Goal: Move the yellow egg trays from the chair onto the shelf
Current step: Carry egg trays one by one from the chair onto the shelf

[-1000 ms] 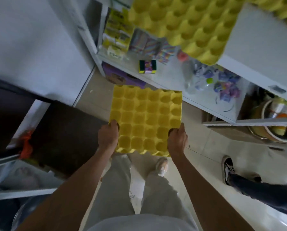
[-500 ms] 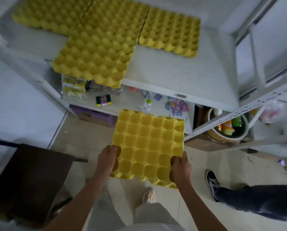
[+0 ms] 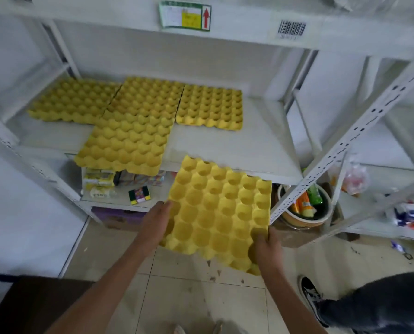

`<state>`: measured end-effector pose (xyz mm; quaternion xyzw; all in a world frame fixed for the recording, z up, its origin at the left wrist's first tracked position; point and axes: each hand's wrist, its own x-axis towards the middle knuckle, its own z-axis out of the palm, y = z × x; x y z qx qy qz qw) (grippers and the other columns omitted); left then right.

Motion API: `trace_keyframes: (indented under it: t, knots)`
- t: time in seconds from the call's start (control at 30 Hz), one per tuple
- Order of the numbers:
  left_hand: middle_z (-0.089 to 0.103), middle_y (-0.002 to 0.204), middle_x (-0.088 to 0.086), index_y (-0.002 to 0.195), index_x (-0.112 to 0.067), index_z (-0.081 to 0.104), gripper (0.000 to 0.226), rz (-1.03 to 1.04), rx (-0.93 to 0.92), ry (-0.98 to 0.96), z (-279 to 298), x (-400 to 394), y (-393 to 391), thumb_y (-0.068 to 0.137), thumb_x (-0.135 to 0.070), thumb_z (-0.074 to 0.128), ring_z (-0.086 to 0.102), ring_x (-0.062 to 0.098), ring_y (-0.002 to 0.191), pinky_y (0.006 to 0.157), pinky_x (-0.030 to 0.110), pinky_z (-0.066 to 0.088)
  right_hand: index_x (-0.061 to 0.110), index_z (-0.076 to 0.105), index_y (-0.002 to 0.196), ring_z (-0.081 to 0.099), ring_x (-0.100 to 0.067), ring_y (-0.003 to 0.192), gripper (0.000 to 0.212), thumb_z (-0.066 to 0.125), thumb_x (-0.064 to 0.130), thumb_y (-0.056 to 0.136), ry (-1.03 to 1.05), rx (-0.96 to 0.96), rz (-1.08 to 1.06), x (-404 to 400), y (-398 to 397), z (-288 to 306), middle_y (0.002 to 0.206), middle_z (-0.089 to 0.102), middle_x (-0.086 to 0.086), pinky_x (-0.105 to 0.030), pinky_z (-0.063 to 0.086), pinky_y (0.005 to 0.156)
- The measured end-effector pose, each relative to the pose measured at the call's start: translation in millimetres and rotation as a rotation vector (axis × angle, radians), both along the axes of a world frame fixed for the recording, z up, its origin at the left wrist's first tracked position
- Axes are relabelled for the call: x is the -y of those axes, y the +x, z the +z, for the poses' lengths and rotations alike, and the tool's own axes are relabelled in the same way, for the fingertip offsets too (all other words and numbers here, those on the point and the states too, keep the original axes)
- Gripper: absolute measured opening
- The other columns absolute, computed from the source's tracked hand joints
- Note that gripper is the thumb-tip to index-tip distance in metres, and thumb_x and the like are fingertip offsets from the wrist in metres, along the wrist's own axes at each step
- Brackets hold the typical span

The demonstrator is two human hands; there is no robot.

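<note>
White metal shelf (image 3: 237,150) lies beyond our grip, four yellow moulded-pulp egg trays (image 3: 138,124) already on it. We hold a fifth yellow pulp tray (image 3: 219,210) in the air at the shelf's front edge. Left hand (image 3: 156,222) clamps its near-left side, right hand (image 3: 265,247) pinches its near-right corner

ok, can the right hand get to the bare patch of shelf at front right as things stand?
Probably yes. The right hand is shut on the held egg tray, whose far edge is already at the shelf lip. That patch is bare; the slanted upright stands further right, out of the way.
</note>
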<state>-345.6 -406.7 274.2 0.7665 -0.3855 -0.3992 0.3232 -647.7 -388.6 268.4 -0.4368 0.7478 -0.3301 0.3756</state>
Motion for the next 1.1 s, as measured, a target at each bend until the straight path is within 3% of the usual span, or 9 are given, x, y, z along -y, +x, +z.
trace_keyframes:
  t: [0.17, 0.23, 0.3, 0.4, 0.5, 0.57, 0.73, 0.9, 1.1]
  knots:
    - [0.052, 0.114, -0.013, 0.134, -0.029, 0.053, 0.046, -0.101, 0.080, -0.083, 23, 36, 12, 0.098, -0.054, 0.042, 0.051, 0.014, 0.104, 0.083, 0.035, 0.037, 0.019, 0.057, 0.101, 0.060, -0.022, 0.083, 0.014, 0.050, 0.028, 0.094, -0.062, -0.038, 0.022, 53, 14, 22, 0.087, 0.064, 0.000, -0.035, 0.044, 0.064]
    - [0.057, 0.119, -0.010, 0.131, -0.023, 0.055, 0.048, -0.128, 0.180, -0.102, 28, 49, 17, 0.097, -0.055, 0.043, 0.056, 0.018, 0.108, 0.083, 0.037, 0.042, 0.020, 0.058, 0.106, 0.058, -0.017, 0.081, 0.018, 0.049, 0.030, 0.094, -0.083, -0.052, 0.019, 76, 16, 27, 0.088, 0.063, 0.004, -0.032, 0.041, 0.062]
    - [0.055, 0.118, 0.000, 0.124, -0.018, 0.060, 0.048, -0.143, 0.412, -0.106, 32, 66, 23, 0.096, -0.053, 0.043, 0.057, 0.025, 0.109, 0.080, 0.038, 0.043, 0.020, 0.060, 0.109, 0.057, -0.013, 0.078, 0.021, 0.049, 0.032, 0.094, -0.091, -0.069, 0.008, 102, 19, 28, 0.088, 0.064, 0.003, -0.029, 0.039, 0.060]
    - [0.054, 0.109, 0.005, 0.111, -0.010, 0.064, 0.038, -0.153, 0.575, -0.133, 33, 96, 31, 0.098, -0.041, 0.046, 0.061, 0.031, 0.101, 0.073, 0.038, 0.044, 0.022, 0.061, 0.104, 0.059, -0.020, 0.081, 0.020, 0.045, 0.030, 0.095, -0.092, -0.095, 0.033, 139, 23, 23, 0.087, 0.064, 0.003, -0.031, 0.040, 0.063]
    - [0.065, 0.110, 0.007, 0.118, -0.013, 0.066, 0.034, -0.120, 0.696, -0.153, 35, 123, 34, 0.099, -0.034, 0.048, 0.064, 0.029, 0.099, 0.073, 0.041, 0.054, 0.026, 0.059, 0.098, 0.058, -0.016, 0.078, 0.016, 0.043, 0.030, 0.095, -0.093, -0.138, 0.056, 174, 29, 12, 0.084, 0.064, 0.006, -0.028, 0.038, 0.060]
    - [0.070, 0.103, 0.004, 0.125, -0.017, 0.063, 0.036, -0.111, 0.757, -0.153, 35, 142, 38, 0.098, -0.037, 0.050, 0.068, 0.027, 0.094, 0.070, 0.039, 0.057, 0.021, 0.063, 0.104, 0.061, -0.022, 0.082, 0.020, 0.045, 0.028, 0.099, -0.098, -0.196, 0.071, 201, 31, 3, 0.093, 0.067, -0.001, -0.033, 0.044, 0.068]
    - [0.070, 0.081, 0.000, 0.103, -0.019, 0.065, 0.023, -0.252, 0.952, -0.047, 23, 193, 49, 0.095, -0.037, 0.054, 0.070, 0.024, 0.077, 0.056, 0.030, 0.044, 0.010, 0.061, 0.118, 0.065, -0.035, 0.097, 0.028, 0.044, 0.025, 0.103, -0.095, -0.317, 0.125, 256, 40, -12, 0.110, 0.069, -0.013, -0.046, 0.056, 0.080]
    - [0.068, 0.097, 0.009, 0.109, -0.012, 0.063, 0.022, -0.333, 1.048, 0.018, 17, 221, 47, 0.095, -0.028, 0.055, 0.069, 0.027, 0.078, 0.056, 0.032, 0.040, 0.022, 0.045, 0.136, 0.066, -0.036, 0.099, 0.036, 0.044, 0.021, 0.100, -0.097, -0.292, 0.095, 273, 52, -16, 0.118, 0.068, -0.010, -0.047, 0.057, 0.075]
    - [0.054, 0.112, 0.014, 0.100, -0.007, 0.066, 0.028, -0.384, 1.145, -0.064, 10, 225, 61, 0.080, -0.025, 0.072, 0.061, 0.024, 0.080, 0.049, 0.033, 0.048, 0.027, 0.048, 0.137, 0.064, -0.028, 0.088, 0.042, 0.040, 0.027, 0.096, -0.178, -0.325, 0.102, 270, 57, -24, 0.109, 0.068, -0.006, -0.035, 0.051, 0.063]
